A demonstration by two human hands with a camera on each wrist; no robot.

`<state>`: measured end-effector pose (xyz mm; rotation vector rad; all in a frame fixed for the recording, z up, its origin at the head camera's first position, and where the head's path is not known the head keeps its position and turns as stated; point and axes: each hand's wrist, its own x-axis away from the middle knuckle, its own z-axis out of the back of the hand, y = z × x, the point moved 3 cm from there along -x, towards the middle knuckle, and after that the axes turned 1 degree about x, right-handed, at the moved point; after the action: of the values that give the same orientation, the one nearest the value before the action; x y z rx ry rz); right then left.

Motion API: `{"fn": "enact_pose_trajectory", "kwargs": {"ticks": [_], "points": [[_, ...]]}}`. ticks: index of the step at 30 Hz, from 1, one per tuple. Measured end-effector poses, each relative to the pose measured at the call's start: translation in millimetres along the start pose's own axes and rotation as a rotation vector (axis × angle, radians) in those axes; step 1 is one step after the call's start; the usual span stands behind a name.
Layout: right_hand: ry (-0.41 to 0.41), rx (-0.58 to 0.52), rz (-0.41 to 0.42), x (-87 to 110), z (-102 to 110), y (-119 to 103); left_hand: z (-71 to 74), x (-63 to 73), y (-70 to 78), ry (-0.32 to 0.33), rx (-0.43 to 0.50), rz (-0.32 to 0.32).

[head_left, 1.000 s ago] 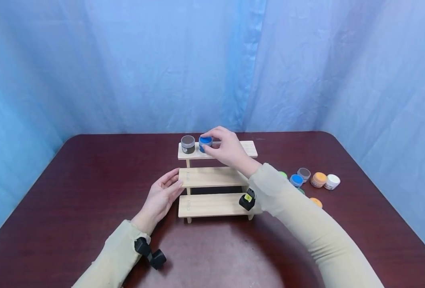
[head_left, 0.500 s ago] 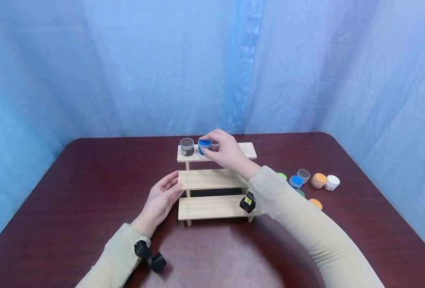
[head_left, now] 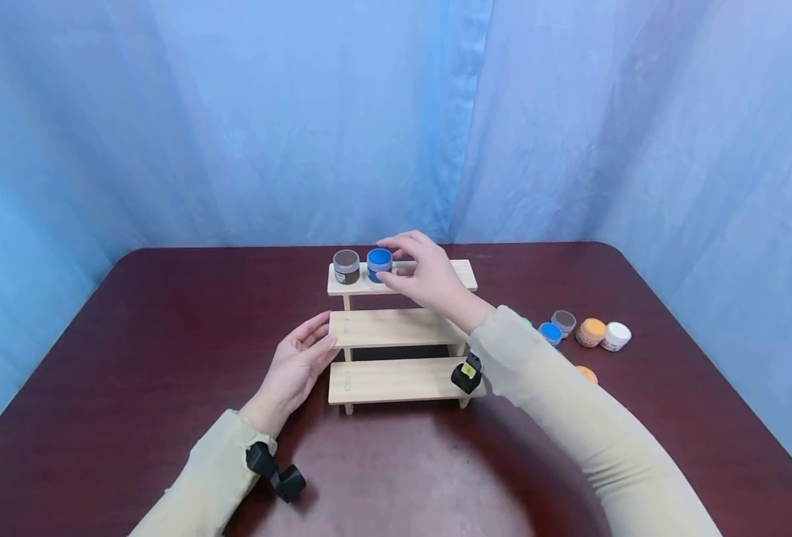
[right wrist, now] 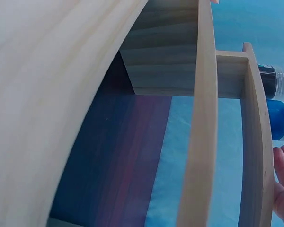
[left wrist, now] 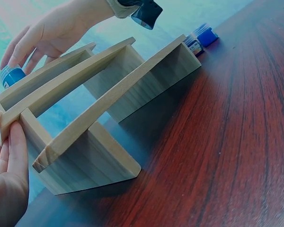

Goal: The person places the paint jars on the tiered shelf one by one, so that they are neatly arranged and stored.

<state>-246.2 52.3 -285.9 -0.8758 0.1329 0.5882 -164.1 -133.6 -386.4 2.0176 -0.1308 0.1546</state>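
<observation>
A three-tier wooden display stand [head_left: 389,328] stands on the table. On its top tier, at the left, sit a jar with a dark brown lid [head_left: 346,267] and a blue paint jar [head_left: 379,265] side by side, both upright. My right hand [head_left: 429,280] is at the right of the blue jar, thumb and fingers spread beside it; in the right wrist view, a gap shows between the lower fingers [right wrist: 283,165] and the blue jar [right wrist: 277,119]. My left hand [head_left: 297,369] pinches the left end of the middle tier, thumb on top and fingers beneath, as the left wrist view shows.
Right of the stand, several jars are grouped on the dark red table [head_left: 134,358], among them a blue one [head_left: 550,333], an orange one [head_left: 591,333] and a white one [head_left: 616,336]. My right forearm partly hides this group. A light blue curtain [head_left: 288,127] hangs behind.
My right fingers have loosened from the blue jar and spread slightly to the right, uncovering its lid. The jar stays on the top tier. My left hand keeps its hold on the stand.
</observation>
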Motion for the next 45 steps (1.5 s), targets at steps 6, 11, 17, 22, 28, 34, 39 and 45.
{"fn": "enact_pose_trajectory", "kwargs": {"ticks": [6, 11, 17, 22, 28, 34, 39, 45], "points": [[0.037, -0.030, 0.043, 3.0, 6, 0, -0.4, -0.4, 3.1, -0.004, 0.011, -0.002], [0.056, -0.027, 0.063, 8.4, 10, 5, -1.0, 0.2, 2.8, -0.005, 0.011, 0.007], [0.084, -0.010, 0.077, 22.9, 18, 9, -1.0, 2.2, -1.6, -0.002, 0.006, 0.019], [0.093, -0.016, 0.089, 35.3, 26, 16, -2.5, 1.6, -4.1, -0.007, 0.027, 0.009], [0.122, -0.041, 0.091, 47.5, 38, 25, -4.0, 0.5, -2.5, -0.001, 0.038, 0.000], [0.135, -0.015, 0.097, 60.1, 49, 33, -1.3, -1.0, -3.5, -0.006, 0.042, -0.019], [0.138, 0.024, 0.094, 72.4, 56, 41, 1.1, -3.1, -3.5, -0.002, 0.041, -0.021], [0.136, 0.073, 0.078, 85.3, 62, 53, 3.3, -2.6, -3.7, 0.017, 0.032, -0.002]]}}
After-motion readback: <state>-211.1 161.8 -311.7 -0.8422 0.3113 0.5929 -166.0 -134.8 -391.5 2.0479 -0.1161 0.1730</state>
